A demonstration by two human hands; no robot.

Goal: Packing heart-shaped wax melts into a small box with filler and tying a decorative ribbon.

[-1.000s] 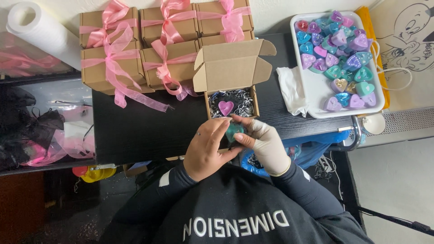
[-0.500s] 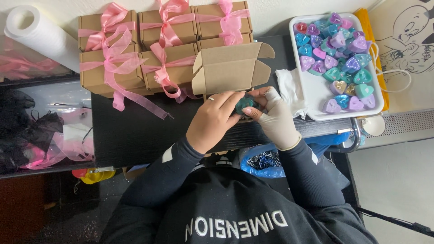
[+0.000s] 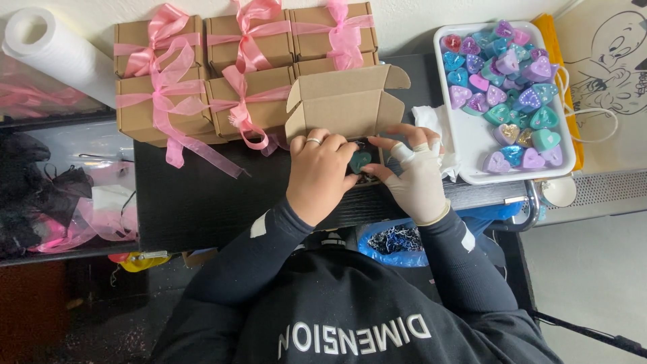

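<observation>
both hands meet over the open box (image 3: 347,101) at the table's near edge. left hand (image 3: 322,176), bare with a ring, is curled, fingertips pinching the left side of a teal heart (image 3: 360,160). right hand (image 3: 416,176), in a pale fingerless glove, has thumb and forefinger closed on the heart's right side, other fingers spread above it. so the heart sits between the two sets of fingertips, gripped from both sides, right over the box mouth; can't tell if it touches the filling below, hands cover most of the inside. the box flap stands up just beyond the fingertips, lid open away from the person.

past the flap, further from the fingers, closed boxes (image 3: 249,64) in a stack, each tied with a pink ribbon (image 3: 162,81), ribbon tails trailing onto the black table (image 3: 202,195). just right of the right fingers a crumpled white cloth (image 3: 435,128), touching the white tray (image 3: 472,145) beside it. the tray holds many hearts (image 3: 505,87) in purple, teal, pink, a few gold. a white roll (image 3: 54,47) lies far left of the left hand, well apart. below the right wrist, under the table edge, a blue bag (image 3: 397,243) with dark shredded filling. the person's dark sleeves run to both wrists.
</observation>
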